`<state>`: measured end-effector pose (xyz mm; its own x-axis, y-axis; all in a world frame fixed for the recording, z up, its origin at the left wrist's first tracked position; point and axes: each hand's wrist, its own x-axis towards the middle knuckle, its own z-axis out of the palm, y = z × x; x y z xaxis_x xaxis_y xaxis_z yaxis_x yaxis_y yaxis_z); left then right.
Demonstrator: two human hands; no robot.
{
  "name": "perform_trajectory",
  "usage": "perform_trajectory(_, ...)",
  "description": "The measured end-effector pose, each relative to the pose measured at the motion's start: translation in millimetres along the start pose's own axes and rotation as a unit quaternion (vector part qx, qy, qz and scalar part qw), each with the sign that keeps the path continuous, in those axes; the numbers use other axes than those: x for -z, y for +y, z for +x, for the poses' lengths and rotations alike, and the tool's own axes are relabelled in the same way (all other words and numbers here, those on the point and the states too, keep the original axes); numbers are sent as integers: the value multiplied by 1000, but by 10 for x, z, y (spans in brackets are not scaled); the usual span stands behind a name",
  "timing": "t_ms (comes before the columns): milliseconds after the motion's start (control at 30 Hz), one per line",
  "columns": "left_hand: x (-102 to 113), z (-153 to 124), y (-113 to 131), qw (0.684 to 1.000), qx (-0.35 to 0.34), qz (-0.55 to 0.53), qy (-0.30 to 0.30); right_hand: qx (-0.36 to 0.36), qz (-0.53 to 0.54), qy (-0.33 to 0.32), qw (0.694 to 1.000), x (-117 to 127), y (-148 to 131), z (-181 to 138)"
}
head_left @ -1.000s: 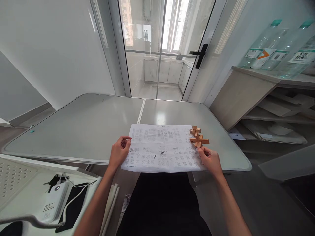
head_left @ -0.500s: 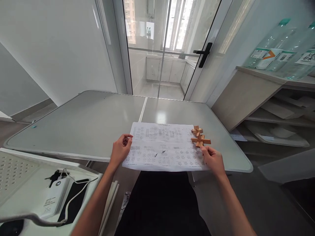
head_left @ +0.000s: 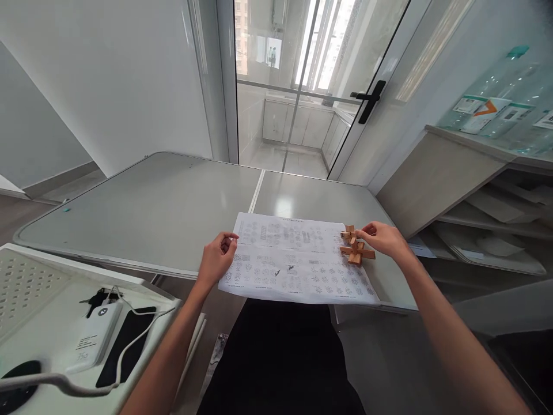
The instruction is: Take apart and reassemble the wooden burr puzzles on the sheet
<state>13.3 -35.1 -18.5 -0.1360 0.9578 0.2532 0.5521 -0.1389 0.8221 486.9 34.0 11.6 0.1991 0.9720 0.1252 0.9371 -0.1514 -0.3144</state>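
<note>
A printed paper sheet [head_left: 294,259] covered in small diagrams lies on the grey table [head_left: 164,202], its near edge hanging over the table's front. My left hand [head_left: 217,258] pinches the sheet's left edge, fingers curled. A wooden interlocking puzzle [head_left: 355,246] of crossed bars sits on the sheet's right end. My right hand [head_left: 382,238] is at the puzzle's right side, fingertips touching its top bars.
A white perforated side surface [head_left: 34,288] at the lower left carries a power bank [head_left: 93,340], a dark phone [head_left: 125,346], keys and a cable. Wooden shelves [head_left: 484,207] with papers stand to the right, clear bottles [head_left: 488,98] on top. A glass door [head_left: 302,86] is behind the table.
My right hand left the sheet's near right corner and moved up to the right side of the wooden puzzle, now touching it. The view shifted slightly; my left hand stays on the sheet.
</note>
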Motion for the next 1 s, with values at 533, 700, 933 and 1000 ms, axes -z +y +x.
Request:
perform_trajectory(533,24,-31,42,1000,-17,3,-6,229,-35,76,970,253,-922,-272)
perform_trajectory(700,-1,-130,310,991,-128,20,-40,430,-3,107,896,283,-1211,-822)
perform_trajectory(933,-261,-351,835,936,-276,-48,-213,537,10,91,838,349,-1434,-1310)
perform_trajectory(1000,-304,-391,911,931,-283,-67,-221,545,27,89,833,373,-1435,-1359)
